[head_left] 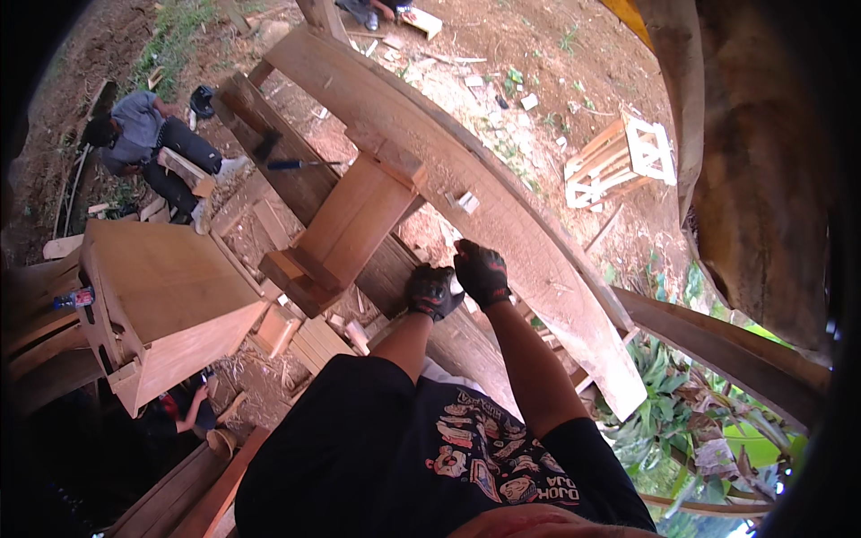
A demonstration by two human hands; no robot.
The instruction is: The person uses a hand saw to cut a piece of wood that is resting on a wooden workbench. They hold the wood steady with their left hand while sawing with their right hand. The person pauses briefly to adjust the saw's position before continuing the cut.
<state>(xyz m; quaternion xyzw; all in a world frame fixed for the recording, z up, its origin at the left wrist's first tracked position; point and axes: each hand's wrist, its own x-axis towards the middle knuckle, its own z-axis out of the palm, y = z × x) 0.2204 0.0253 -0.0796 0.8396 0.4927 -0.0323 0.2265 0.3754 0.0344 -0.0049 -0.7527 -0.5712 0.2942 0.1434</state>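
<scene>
Both my hands wear black gloves and are close together over the workbench. My left hand (431, 292) has its fingers curled closed. My right hand (482, 273), just to the right and slightly farther off, is closed too. A small whitish patch shows between them, but what they hold, if anything, is too small to make out. Left of my hands, a brown wooden assembly (356, 220) with raised end pieces lies across the dark bench beam (309, 184). A chisel-like tool with a blue handle (285, 164) rests beyond it. A small pale wood block (467, 203) sits on the wide plank (502, 206).
A large wooden cabinet-like piece (175, 278) stands at the left. A seated person (148, 143) handles wood at the far left; other people show partly at the top and lower left. A slatted wooden frame (621, 161) stands on the ground at right, near a post (762, 170).
</scene>
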